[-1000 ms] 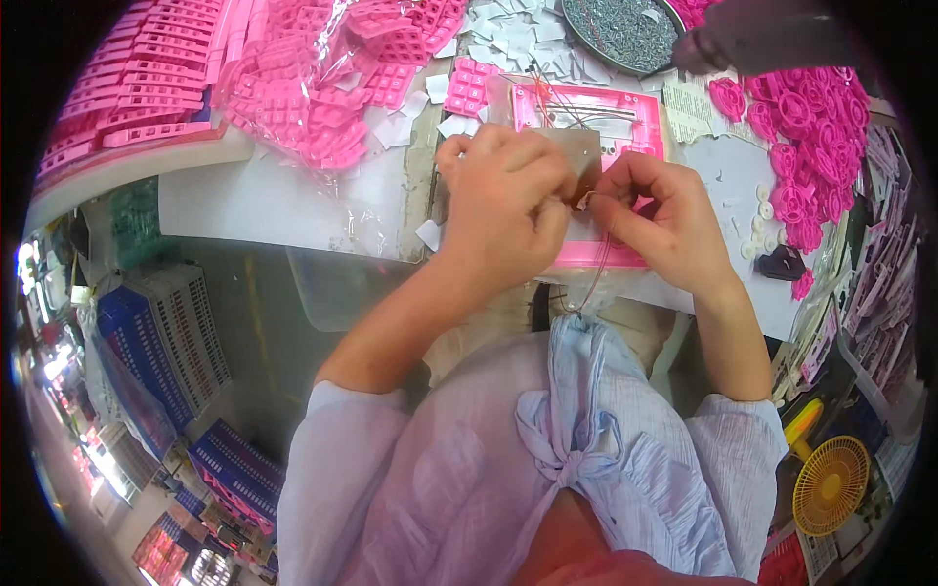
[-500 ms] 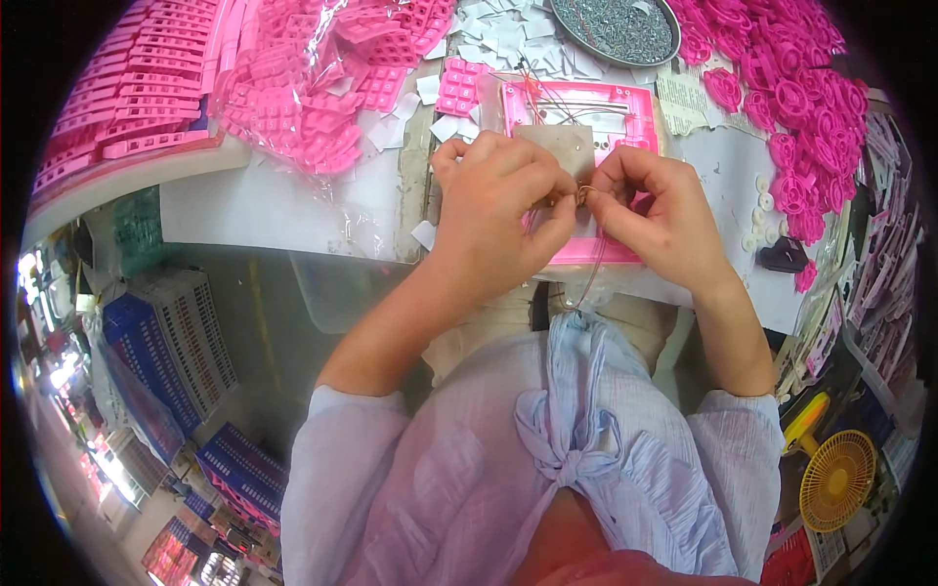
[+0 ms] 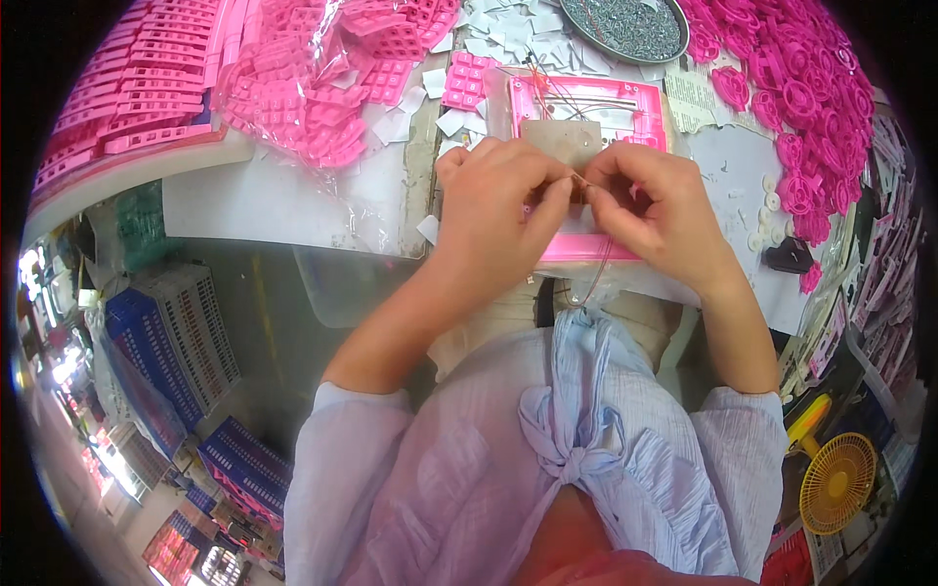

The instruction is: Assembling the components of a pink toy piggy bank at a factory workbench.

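Note:
Both hands meet above a pink plastic housing (image 3: 591,246) at the table's front edge. My left hand (image 3: 503,200) pinches a thin wire (image 3: 579,179) between thumb and forefinger. From the other side my right hand (image 3: 650,210) pinches the same wire, its fingertips close to the left ones. Thin dark wires hang from below the hands over the table's edge. A greyish-brown board (image 3: 562,140) lies in the housing, partly behind my fingers, with red and dark wires (image 3: 549,88) looping at its far side. The wire's ends are hidden in my fingers.
A pink keypad (image 3: 467,80) lies beside the housing, near white paper pieces (image 3: 396,124). A round tray of small screws (image 3: 625,29) stands beyond. Pink ring-shaped parts (image 3: 801,107) pile at right, bagged pink keypads (image 3: 293,107) at left. A black object (image 3: 788,256) sits near the right edge.
The fingertips have shifted slightly upward and the wire between them now looks straighter. Both hands keep their pinch. The whole view has moved a little.

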Tool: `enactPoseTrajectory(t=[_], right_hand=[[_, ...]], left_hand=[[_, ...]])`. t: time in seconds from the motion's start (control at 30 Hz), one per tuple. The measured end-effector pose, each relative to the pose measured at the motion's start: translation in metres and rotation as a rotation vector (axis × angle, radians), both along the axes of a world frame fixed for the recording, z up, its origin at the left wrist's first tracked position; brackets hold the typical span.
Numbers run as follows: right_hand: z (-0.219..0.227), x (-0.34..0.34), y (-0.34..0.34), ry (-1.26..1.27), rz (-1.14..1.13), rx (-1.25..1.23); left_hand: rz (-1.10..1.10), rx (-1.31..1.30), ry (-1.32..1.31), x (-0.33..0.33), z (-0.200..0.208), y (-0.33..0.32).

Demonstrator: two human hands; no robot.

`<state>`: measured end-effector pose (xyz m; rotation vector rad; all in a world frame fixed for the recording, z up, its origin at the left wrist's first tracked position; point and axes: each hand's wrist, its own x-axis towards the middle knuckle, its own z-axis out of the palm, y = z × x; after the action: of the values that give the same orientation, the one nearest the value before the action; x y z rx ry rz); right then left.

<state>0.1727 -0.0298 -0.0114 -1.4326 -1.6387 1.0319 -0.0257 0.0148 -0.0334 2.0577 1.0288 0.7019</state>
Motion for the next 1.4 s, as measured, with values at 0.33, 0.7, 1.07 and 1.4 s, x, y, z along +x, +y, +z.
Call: enactPoseTrajectory(t=[0.33, 0.7, 1.07, 1.4], right_hand=[[0.006, 0.006, 0.001, 0.202, -0.01, -0.264], [0.008, 0.005, 0.002, 0.124, -0.002, -0.276], [0.004, 0.003, 0.002, 0.119, -0.038, -0.21], [0.006, 0.001, 0.001, 0.114, -0.045, -0.179]], left_hand=[[-0.183, 0.061, -0.035, -0.012, 0.004, 0.014], [-0.141, 0.06, -0.04, -0.006, 0.007, 0.008], [0.036, 0.258, 0.028, -0.002, -0.002, 0.011], [-0.058, 0.171, 0.058, 0.0, 0.011, 0.001]])
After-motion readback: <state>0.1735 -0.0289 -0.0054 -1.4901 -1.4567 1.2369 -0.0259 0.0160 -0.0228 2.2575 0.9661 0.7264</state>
